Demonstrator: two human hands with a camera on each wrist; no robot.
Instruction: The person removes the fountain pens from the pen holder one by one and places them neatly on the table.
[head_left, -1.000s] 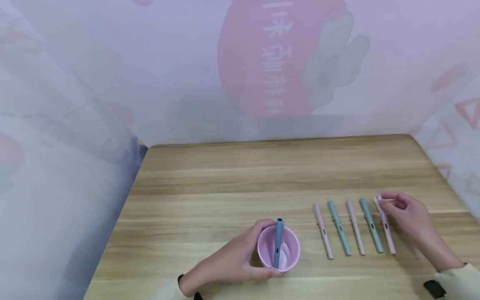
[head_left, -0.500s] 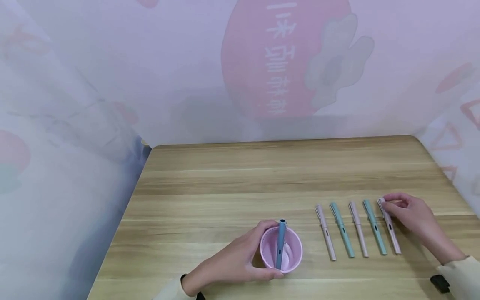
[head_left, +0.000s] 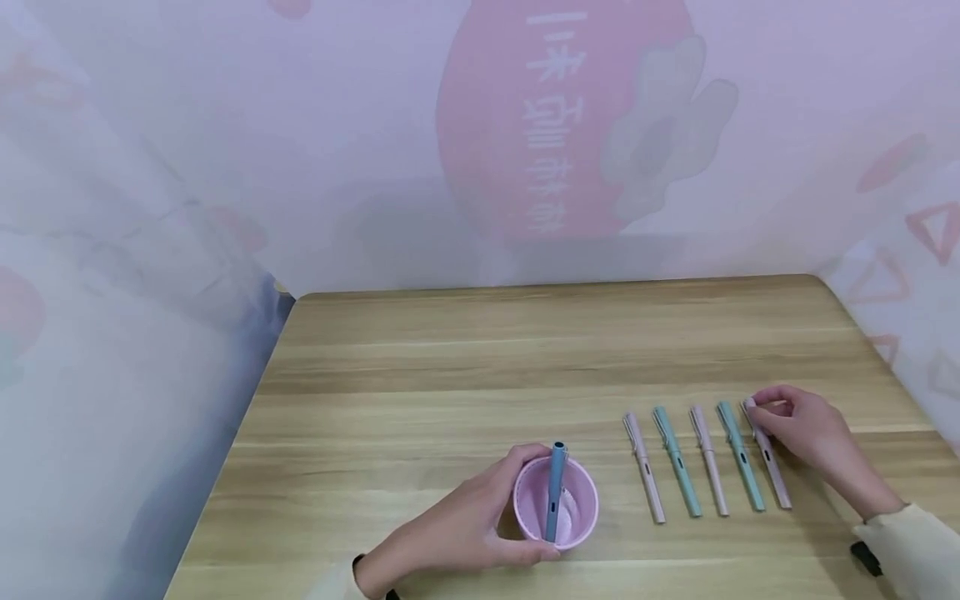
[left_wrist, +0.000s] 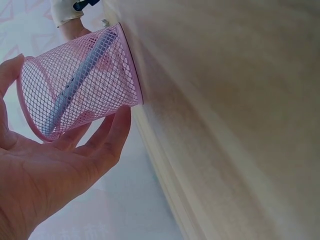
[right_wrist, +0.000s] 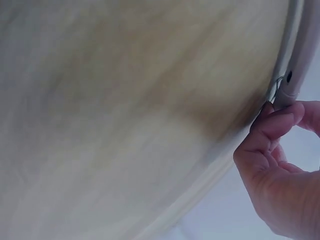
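Observation:
A pink mesh cup (head_left: 557, 503) stands near the wooden table's (head_left: 465, 358) front edge with a blue pen (head_left: 554, 490) leaning inside it. My left hand (head_left: 465, 527) wraps its fingers and thumb round the cup (left_wrist: 80, 82); the blue pen (left_wrist: 75, 85) shows through the mesh. To the right lie several pens in a row, pink and teal by turns. My right hand (head_left: 802, 429) pinches the cap end of the rightmost pink pen (head_left: 767, 454), which lies on the table. In the right wrist view my fingertips (right_wrist: 280, 120) touch that pen's clip end (right_wrist: 290, 75).
The other pens in the row are a pink pen (head_left: 643, 468), a teal pen (head_left: 677, 461), a pink pen (head_left: 708, 460) and a teal pen (head_left: 739, 455). A printed cloth backdrop (head_left: 540, 125) closes in the table at the back and both sides.
The right hand has stayed at the cap end of the rightmost pink pen with only a slight shift. The left hand keeps its hold on the cup.

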